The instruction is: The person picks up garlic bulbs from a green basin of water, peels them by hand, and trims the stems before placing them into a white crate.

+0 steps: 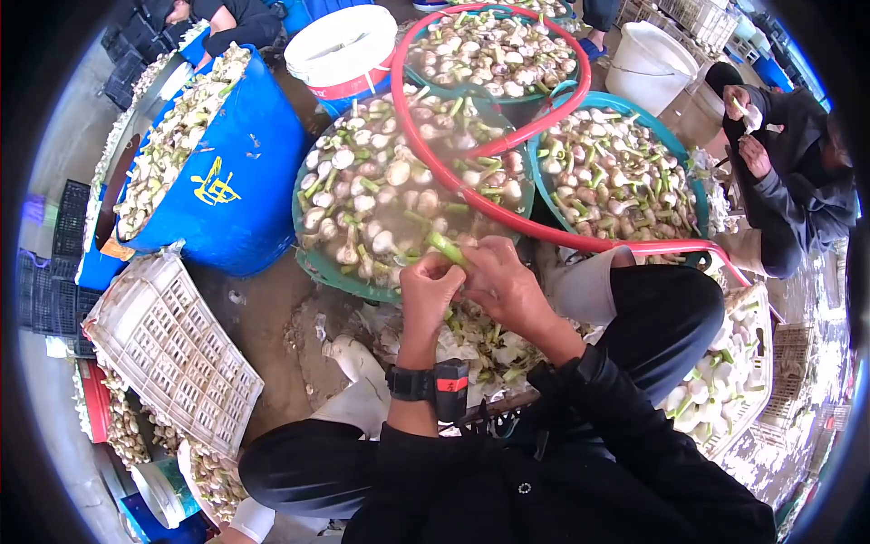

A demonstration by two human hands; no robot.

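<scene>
My left hand (428, 292), with a black band on its wrist, is closed on a garlic bulb (447, 248). Only the thick green stem shows clearly; the bulb itself is mostly hidden by my fingers. My right hand (509, 283) is wrapped around the same garlic from the other side, its fingers touching those of the left. Both hands are just over the near edge of a green tub (343, 286) filled with garlic bulbs (376, 204) in cloudy water. Below the hands lies a heap of pale peelings and cut leaves (485, 349).
A red hose (580, 243) loops over the tubs. To the right stand a garlic-filled teal tub (698, 195) and a white crate (766, 372) of cleaned garlic. A blue barrel (245, 154) and tilted crate (177, 349) are left. Another person (793, 172) handles garlic at right.
</scene>
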